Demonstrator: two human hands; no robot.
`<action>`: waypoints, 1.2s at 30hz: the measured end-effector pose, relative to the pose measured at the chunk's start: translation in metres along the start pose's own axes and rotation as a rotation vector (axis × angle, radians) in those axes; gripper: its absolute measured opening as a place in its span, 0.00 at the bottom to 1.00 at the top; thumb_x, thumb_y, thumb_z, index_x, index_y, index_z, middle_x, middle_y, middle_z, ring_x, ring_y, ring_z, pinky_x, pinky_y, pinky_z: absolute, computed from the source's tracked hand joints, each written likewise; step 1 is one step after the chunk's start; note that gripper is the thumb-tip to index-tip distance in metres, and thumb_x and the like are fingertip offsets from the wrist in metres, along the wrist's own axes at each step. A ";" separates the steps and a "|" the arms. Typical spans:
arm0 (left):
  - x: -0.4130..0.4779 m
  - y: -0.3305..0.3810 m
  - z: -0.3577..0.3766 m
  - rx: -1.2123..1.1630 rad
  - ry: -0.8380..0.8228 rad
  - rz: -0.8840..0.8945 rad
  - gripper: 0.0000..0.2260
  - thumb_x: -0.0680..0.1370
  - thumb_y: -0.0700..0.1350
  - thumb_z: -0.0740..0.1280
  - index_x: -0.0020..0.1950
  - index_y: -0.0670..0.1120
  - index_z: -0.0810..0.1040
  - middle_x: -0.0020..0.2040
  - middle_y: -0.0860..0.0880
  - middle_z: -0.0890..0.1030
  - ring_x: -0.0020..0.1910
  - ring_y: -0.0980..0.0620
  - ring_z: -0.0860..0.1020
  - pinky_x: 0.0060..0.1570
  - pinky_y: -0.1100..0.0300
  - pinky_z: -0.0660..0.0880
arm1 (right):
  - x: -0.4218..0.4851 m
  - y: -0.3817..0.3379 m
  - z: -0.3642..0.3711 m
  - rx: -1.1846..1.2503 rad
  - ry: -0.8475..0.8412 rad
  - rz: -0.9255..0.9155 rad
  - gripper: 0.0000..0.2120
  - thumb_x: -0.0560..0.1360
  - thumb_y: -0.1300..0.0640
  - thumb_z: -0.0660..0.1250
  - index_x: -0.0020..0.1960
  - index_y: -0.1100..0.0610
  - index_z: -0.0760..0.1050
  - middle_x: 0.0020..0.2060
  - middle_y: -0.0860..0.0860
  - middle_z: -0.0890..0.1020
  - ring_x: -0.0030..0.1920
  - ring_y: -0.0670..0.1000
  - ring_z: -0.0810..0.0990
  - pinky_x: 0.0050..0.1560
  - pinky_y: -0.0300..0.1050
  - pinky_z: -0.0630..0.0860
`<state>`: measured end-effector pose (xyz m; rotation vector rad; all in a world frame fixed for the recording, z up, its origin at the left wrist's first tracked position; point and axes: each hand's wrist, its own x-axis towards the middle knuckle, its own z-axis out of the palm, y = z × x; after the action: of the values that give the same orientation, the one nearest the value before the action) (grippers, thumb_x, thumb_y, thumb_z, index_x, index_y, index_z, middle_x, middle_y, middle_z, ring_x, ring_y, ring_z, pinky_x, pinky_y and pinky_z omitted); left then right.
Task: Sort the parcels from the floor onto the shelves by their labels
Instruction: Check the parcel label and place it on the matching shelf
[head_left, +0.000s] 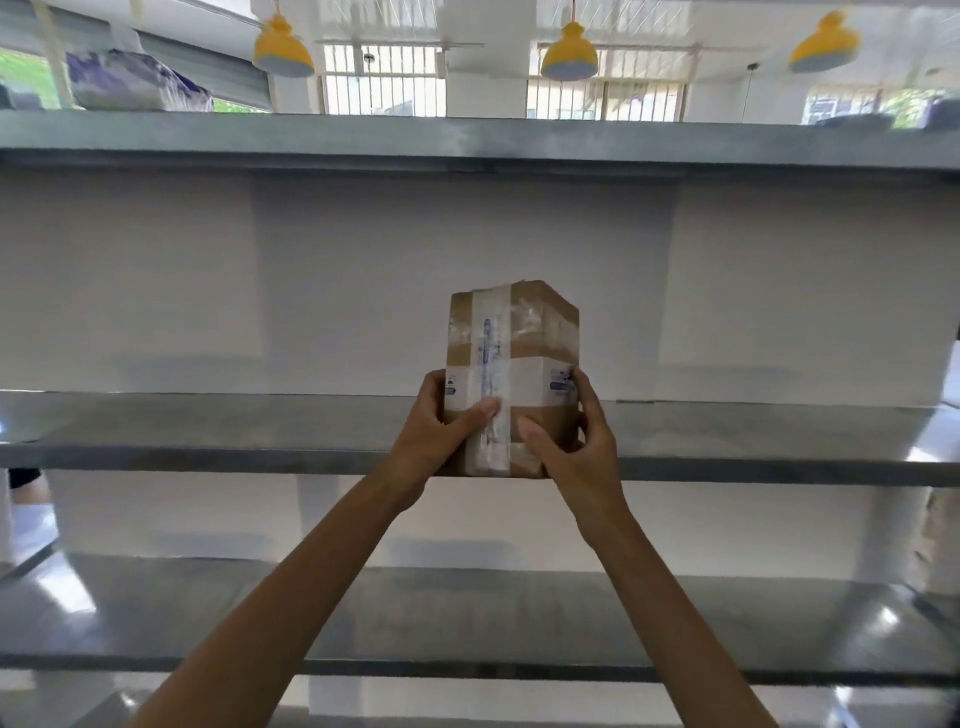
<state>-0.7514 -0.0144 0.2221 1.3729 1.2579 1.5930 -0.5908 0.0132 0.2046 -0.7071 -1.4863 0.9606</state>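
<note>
Grey metal shelves run the width of the room — the middle shelf (208, 426) bare and dully shining, a white panel behind it. Both hands hold a taped cardboard parcel (511, 364) upright at that shelf's front edge: the left hand (441, 421) has its grip closed on the left side, the right hand (576, 441) on the right (thumbs across the front). Above, a wrapped bundle (130, 78) lies on the top shelf (467, 140), and yellow lamps (569, 54) hang before barred windows.
</note>
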 end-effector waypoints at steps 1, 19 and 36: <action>0.000 -0.001 -0.002 -0.036 -0.057 -0.036 0.32 0.66 0.57 0.74 0.66 0.50 0.67 0.61 0.46 0.79 0.54 0.48 0.81 0.49 0.53 0.81 | -0.002 -0.001 -0.001 0.026 -0.021 -0.035 0.36 0.70 0.55 0.73 0.72 0.41 0.58 0.70 0.45 0.66 0.69 0.50 0.67 0.62 0.58 0.75; 0.013 -0.017 0.024 -0.130 -0.009 -0.114 0.43 0.59 0.61 0.76 0.70 0.55 0.62 0.62 0.48 0.77 0.59 0.47 0.78 0.56 0.43 0.77 | 0.001 0.029 0.003 -1.019 -0.032 -0.703 0.25 0.82 0.48 0.44 0.76 0.54 0.49 0.76 0.54 0.57 0.76 0.54 0.53 0.74 0.59 0.54; 0.026 -0.019 0.036 -0.155 0.112 -0.001 0.13 0.81 0.48 0.57 0.65 0.48 0.68 0.58 0.50 0.78 0.51 0.54 0.79 0.48 0.53 0.81 | 0.020 0.030 -0.029 -0.216 -0.079 -0.263 0.34 0.76 0.50 0.65 0.74 0.40 0.49 0.71 0.31 0.55 0.74 0.45 0.59 0.62 0.57 0.75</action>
<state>-0.7237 0.0242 0.2118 1.2008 1.1725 1.7488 -0.5679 0.0494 0.1882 -0.6123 -1.7216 0.6404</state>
